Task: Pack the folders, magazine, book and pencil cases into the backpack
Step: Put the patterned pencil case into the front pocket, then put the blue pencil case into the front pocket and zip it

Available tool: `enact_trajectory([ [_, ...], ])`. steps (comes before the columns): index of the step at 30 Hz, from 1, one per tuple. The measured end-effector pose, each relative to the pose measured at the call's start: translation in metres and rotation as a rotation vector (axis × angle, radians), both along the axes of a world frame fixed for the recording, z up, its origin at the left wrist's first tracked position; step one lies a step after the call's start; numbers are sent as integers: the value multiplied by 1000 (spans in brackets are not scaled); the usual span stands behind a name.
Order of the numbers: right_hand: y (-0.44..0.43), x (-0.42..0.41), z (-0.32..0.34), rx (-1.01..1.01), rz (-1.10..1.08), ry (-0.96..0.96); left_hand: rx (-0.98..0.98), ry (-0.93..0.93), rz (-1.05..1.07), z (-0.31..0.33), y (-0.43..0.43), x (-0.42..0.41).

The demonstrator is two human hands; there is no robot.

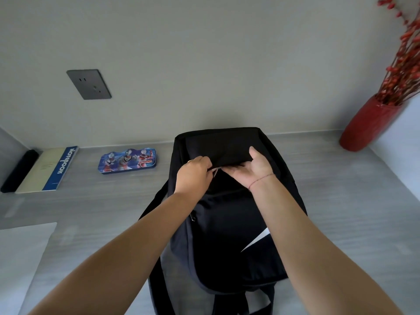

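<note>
A black backpack (229, 235) lies on the grey table in front of me, its top toward the wall. My left hand (193, 173) pinches the fabric or zipper at the backpack's upper opening. My right hand (256, 169) has its fingers tucked under the top flap beside it, thumb up. To the left lie a blue cartoon pencil case (127, 161), a beige and blue notebook (48, 170) and a long black pencil case (19, 170) against the left wall. What is inside the backpack is hidden.
A red vase (368, 123) with red branches stands at the back right corner. A white sheet or board (20, 253) lies at the near left edge. A grey wall socket (89, 84) is on the wall behind.
</note>
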State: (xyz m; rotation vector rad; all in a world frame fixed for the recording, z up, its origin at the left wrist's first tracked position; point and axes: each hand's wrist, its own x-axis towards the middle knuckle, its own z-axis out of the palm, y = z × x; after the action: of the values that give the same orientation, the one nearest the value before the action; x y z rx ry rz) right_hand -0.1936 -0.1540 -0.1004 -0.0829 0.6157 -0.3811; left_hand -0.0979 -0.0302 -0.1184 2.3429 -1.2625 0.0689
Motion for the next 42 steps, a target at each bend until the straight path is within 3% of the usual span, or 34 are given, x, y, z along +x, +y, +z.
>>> enact_trajectory([
  [6, 9, 24, 2, -13, -71, -94, -17, 20, -21, 2, -1, 3],
  [10, 13, 22, 3, -102, -34, 109, -28, 83, -38, -3, 3, 6],
  [13, 29, 17, 6, -357, 82, 505, -88, 128, -50, -7, 10, 11],
  [15, 50, 16, 9, -567, 259, 660, -99, 99, -43, -9, 15, 18],
  [18, 81, 24, 17, -903, 734, 749, -82, 68, -12, -10, 28, 38],
  [20, 97, 42, 21, -1085, 962, 684, -63, 66, 37, -11, 42, 58],
  [23, 113, 85, 18, -1238, 884, 566, -69, 187, 199, -19, 71, 97],
  [26, 118, 132, 5, -1477, 797, 605, -66, 400, 447, -28, 102, 140],
  [29, 122, 178, -16, -1603, 820, 589, -13, 487, 583, -43, 137, 182],
  [35, 117, 259, -74, -1665, 910, 795, 51, 582, 707, -80, 176, 256],
  [42, 112, 310, -117, -1531, 857, 1037, 80, 702, 667, -108, 161, 310],
])
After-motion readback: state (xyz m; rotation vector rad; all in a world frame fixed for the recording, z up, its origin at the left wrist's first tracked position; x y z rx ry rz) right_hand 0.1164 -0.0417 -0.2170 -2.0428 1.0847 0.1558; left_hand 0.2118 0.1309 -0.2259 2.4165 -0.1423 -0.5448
